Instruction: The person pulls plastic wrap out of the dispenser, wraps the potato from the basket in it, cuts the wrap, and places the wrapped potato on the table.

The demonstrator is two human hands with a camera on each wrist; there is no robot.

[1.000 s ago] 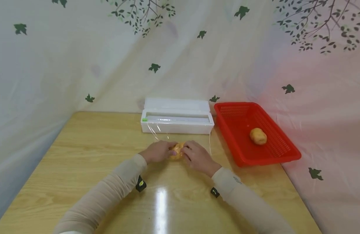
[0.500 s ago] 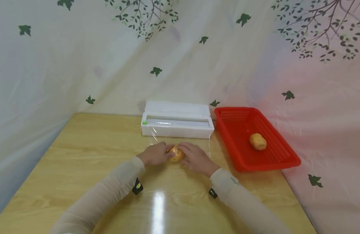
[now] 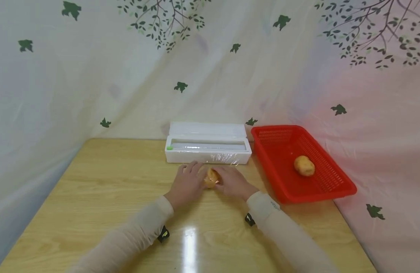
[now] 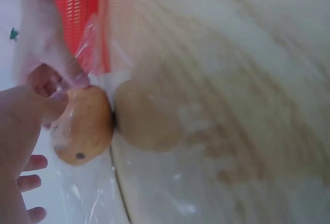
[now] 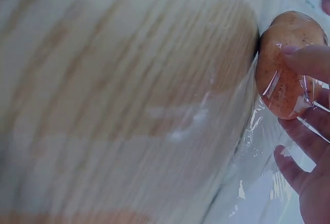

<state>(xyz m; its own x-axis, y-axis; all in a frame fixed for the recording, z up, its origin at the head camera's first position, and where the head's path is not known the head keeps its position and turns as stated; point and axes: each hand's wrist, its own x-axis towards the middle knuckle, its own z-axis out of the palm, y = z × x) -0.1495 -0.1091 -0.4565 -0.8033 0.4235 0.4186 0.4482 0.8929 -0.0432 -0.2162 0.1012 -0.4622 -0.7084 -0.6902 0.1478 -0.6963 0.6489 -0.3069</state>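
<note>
A potato (image 3: pixel 211 178) with clear cling film over it stands on the table in front of the white cling film box (image 3: pixel 208 156). My right hand (image 3: pixel 233 182) holds it from the right; in the right wrist view the thumb (image 5: pixel 304 60) lies on its filmed skin and fingers curl beneath. At its left is my left hand (image 3: pixel 186 185), the thumb touching the potato (image 4: pixel 85 126) while the other fingers (image 4: pixel 31 182) are spread apart from it. Cling film (image 5: pixel 252 182) stretches wrinkled between potato and box. The potato's far side is hidden.
A red plastic basket (image 3: pixel 281 189) stands right of the box, with another potato (image 3: pixel 304 166) inside. The box's lid (image 3: pixel 207 130) is raised, and a green slider (image 3: pixel 169 148) sits at its left end. A patterned curtain (image 3: pixel 138 91) hangs behind the wooden table (image 3: pixel 93 182).
The left hand has shifted its fingers forward, off the potato's top. The right hand has turned the potato slightly and keeps its hold. The film now gathers in wrinkles at the box's right front.
</note>
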